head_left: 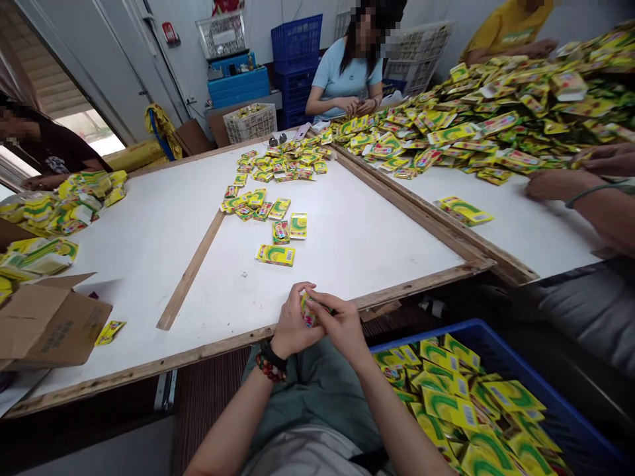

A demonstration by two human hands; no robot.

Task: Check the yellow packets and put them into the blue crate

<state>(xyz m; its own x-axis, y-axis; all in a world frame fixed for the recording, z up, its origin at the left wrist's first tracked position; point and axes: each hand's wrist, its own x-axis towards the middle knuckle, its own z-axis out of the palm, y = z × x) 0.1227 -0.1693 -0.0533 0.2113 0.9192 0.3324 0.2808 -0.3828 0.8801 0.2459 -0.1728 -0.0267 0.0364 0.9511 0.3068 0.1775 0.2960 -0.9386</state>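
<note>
Just over the table's front edge, my left hand (294,323) and my right hand (343,322) are closed together around a small yellow-green packet (308,311). My fingers cover much of it. On the white tabletop ahead lies a flat yellow box (275,255), with an upright-lying yellow box (298,226) and a small packet (280,233) just behind it. Farther back, a loose cluster of packets and boxes (258,205) spreads toward a larger group (288,162).
A blue crate (476,325) full of yellow boxes stands at my right. Wooden strips (193,268) divide the table (133,231). A cardboard box (54,317) sits at left. Co-workers sit around; one's hand (560,185) is by the big pile (476,132) at right.
</note>
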